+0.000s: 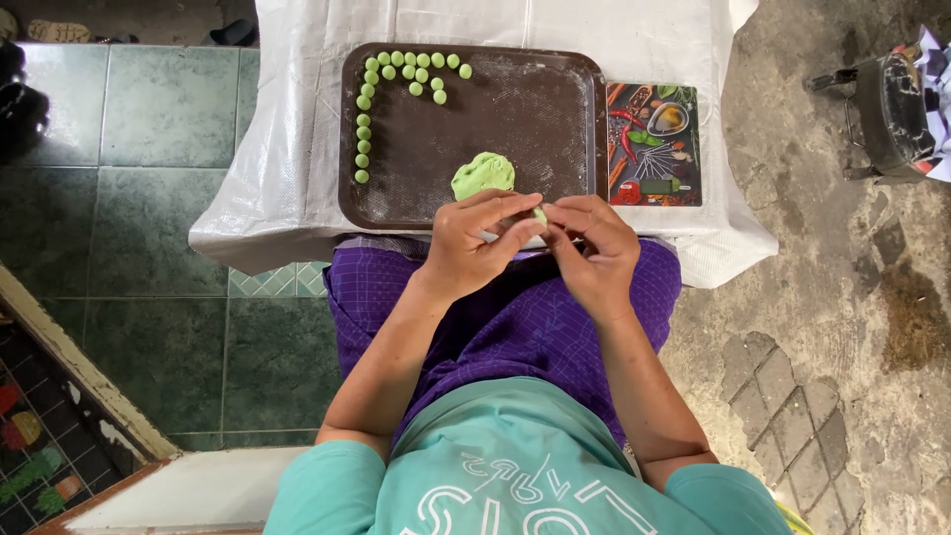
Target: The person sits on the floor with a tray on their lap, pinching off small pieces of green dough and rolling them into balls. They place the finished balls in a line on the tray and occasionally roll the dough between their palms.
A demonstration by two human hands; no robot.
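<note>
A small bit of green dough is pinched between the fingertips of both hands, right at the near edge of the tray. The left hand is curled around it with fingers bent, and the right hand is closed in from the other side, so the two hands are touching each other. Only a sliver of the bit can be seen between the fingers.

A bigger dough lump is sat on the tray just beyond the hands, near the middle of the near edge. Little green balls are lined up along the tray's left edge and bunched across the far-left corner.

The brown tray is set on a table covered in white plastic sheet. A kitchen scale with a spice picture on it is parked just beside the tray's right edge. Purple cloth is draped over the lap below the hands.
</note>
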